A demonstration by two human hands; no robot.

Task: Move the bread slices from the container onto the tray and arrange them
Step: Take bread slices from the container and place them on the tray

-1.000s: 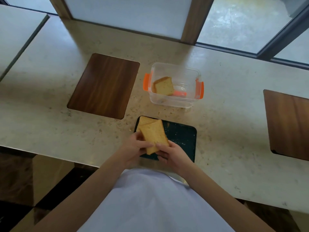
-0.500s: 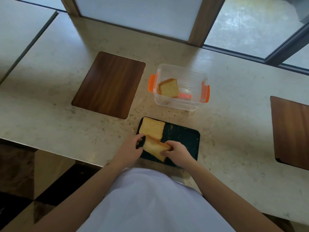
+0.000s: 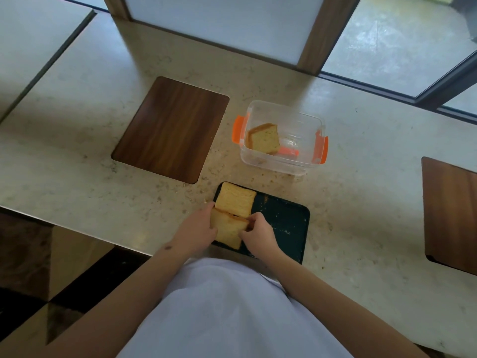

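Gripping a golden bread slice (image 3: pixel 228 229) from both sides, the left hand (image 3: pixel 197 232) and right hand (image 3: pixel 258 232) now press it flat onto the dark rectangular tray (image 3: pixel 286 223). Half a second ago it was tilted; no writing shows.

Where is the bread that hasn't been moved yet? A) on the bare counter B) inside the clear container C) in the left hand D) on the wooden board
B: one bread slice leans inside the clear container, while two other slices already lie on the dark tray.
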